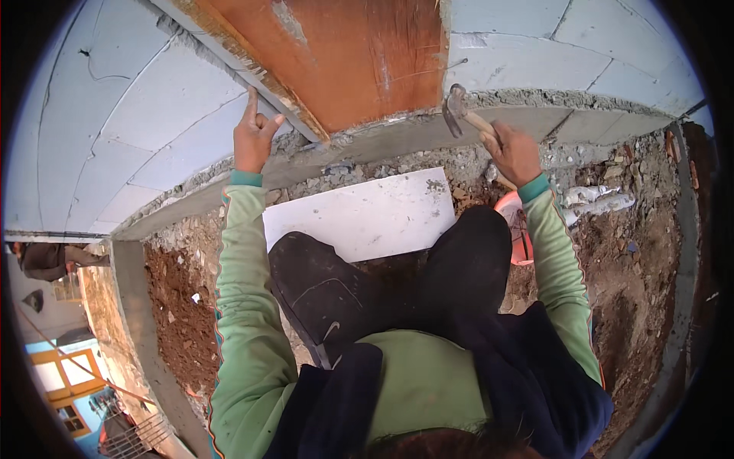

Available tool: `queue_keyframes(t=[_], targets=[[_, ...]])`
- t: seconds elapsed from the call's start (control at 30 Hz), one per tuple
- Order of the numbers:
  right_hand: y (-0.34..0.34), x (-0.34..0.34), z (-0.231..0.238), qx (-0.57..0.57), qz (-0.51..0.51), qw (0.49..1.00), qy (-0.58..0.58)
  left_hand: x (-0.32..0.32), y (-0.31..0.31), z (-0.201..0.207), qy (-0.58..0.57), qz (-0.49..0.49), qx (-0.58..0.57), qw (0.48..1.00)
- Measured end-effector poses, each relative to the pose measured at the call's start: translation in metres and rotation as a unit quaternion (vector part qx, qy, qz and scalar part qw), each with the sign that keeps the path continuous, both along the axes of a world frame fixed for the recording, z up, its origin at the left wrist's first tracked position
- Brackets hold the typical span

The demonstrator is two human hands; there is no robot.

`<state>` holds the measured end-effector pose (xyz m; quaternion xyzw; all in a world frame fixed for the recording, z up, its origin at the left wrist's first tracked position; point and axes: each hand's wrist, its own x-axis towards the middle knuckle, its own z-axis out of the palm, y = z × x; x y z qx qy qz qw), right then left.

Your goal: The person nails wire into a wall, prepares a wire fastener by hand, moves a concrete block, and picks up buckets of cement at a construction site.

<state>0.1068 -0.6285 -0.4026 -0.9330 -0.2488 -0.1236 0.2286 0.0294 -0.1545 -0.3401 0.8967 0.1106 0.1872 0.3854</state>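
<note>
My right hand point(516, 153) grips the wooden handle of a claw hammer point(454, 115). The hammer's metal head is raised beside the lower right corner of a reddish-brown wooden board point(344, 57). My left hand point(256, 138) has its index finger stretched up and its thumb out, with the other fingers curled. That index fingertip is at a long grey strip point(222, 57) along the board's left side. I see nothing held in the left hand. A thin nail or wire point(457, 63) sticks out near the board's right edge.
Light block walls point(168, 99) flank the board above a grey concrete ledge point(397, 138). A white panel point(367, 214) lies before my knees. Beside my right forearm are an orange-red bucket point(514, 229) and whitish lumps point(600, 203) on rubble soil. Another person point(46, 260) is at far left.
</note>
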Motion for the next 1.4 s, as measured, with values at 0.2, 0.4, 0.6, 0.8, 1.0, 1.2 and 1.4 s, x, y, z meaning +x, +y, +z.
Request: queue_keyframes(t=[0.2,0.4,0.6,0.8,1.0,1.2,1.4], targets=[[0.097,-0.120,-0.074,-0.092,0.084,0.987,0.099,-0.021,0.045,-0.014,0.021,-0.054,0.050,0.997],[0.036,-0.135,-0.044,0.165,-0.001,0.986,0.007,-0.028,0.064,-0.019,0.026,-0.062,0.039,0.997],[-0.206,-0.107,-0.157,0.361,-0.362,0.783,0.354,-0.065,0.075,-0.023,0.055,-0.055,0.035,0.996],[-0.179,-0.085,-0.348,-0.210,0.083,0.915,0.333,-0.131,0.086,-0.008,0.054,0.001,0.116,0.992],[-0.151,-0.109,-0.443,-0.327,-0.183,0.770,0.517,-0.202,0.071,0.047,0.040,0.087,0.202,0.975],[-0.125,-0.084,-0.419,-0.171,-0.238,0.809,0.509,-0.212,0.016,0.041,0.044,0.115,0.219,0.968],[-0.141,-0.102,-0.379,-0.008,-0.419,0.773,0.476,-0.223,0.007,0.035,0.044,0.133,0.177,0.974]])
